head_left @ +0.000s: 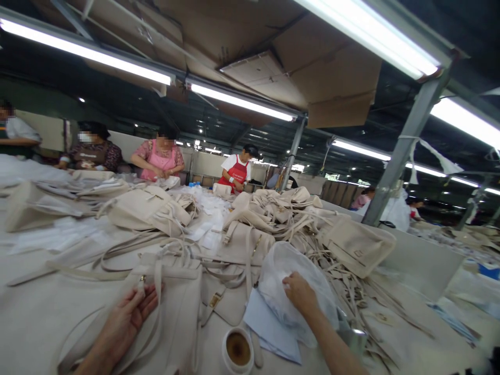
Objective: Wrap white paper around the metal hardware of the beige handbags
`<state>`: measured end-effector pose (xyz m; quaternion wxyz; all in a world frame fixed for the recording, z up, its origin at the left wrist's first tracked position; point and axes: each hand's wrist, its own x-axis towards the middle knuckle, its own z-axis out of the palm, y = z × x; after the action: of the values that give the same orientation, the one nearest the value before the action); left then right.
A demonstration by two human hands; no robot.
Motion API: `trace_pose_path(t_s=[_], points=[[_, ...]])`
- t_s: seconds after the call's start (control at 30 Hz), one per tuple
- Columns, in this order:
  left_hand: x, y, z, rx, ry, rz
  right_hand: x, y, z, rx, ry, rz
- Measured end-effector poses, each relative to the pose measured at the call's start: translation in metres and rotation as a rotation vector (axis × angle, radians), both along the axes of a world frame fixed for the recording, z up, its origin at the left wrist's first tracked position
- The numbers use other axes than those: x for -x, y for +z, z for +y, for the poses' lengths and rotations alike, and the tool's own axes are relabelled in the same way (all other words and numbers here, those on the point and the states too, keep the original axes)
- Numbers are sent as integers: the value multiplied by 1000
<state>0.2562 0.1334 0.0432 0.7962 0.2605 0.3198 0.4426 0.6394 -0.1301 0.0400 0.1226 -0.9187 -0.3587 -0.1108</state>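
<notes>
Palm up, my left hand (130, 315) is over a beige handbag (179, 302) at the lower left. Its thumb and curled fingers close on a short strap end with a small metal clasp (142, 280). A looped strap (158, 297) of the bag passes by the fingertips. On the right, my right hand (301, 295) has its fingers bent together at a whitish see-through plastic bag (273, 271). What lies under those fingertips is hidden. Light blue sheets (269, 328) lie partly beneath the plastic bag. Between my forearms stands a white cup with brown contents (238, 350).
Beige handbags (144, 208) and a heap of bags and straps (351, 245) cover much of the table. White wrapping (211, 208) lies further back. Several co-workers stand across the table, one in a red apron (237, 172). A metal post (406, 140) rises at the right.
</notes>
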Motion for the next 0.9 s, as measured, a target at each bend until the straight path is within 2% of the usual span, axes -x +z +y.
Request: trace_pose_path(t_s=[0.1, 0.2, 0.43, 0.6, 0.77, 0.9], points=[[0, 2, -1, 3, -5, 8, 5, -9, -1, -64, -14, 31], [-1, 3, -1, -6, -15, 13, 2, -8, -1, -168, -13, 67], [-1, 0, 0, -2, -22, 5, -15, 16, 0, -443, 66, 264], [-3, -2, 5, 3, -15, 17, -11, 37, 1, -676, 88, 492], [-3, 13, 5, 3, -79, 191, 15, 65, 10, -848, 155, 655], [3, 23, 3, -78, -111, 364, 66, 88, 39, -826, 308, 848]])
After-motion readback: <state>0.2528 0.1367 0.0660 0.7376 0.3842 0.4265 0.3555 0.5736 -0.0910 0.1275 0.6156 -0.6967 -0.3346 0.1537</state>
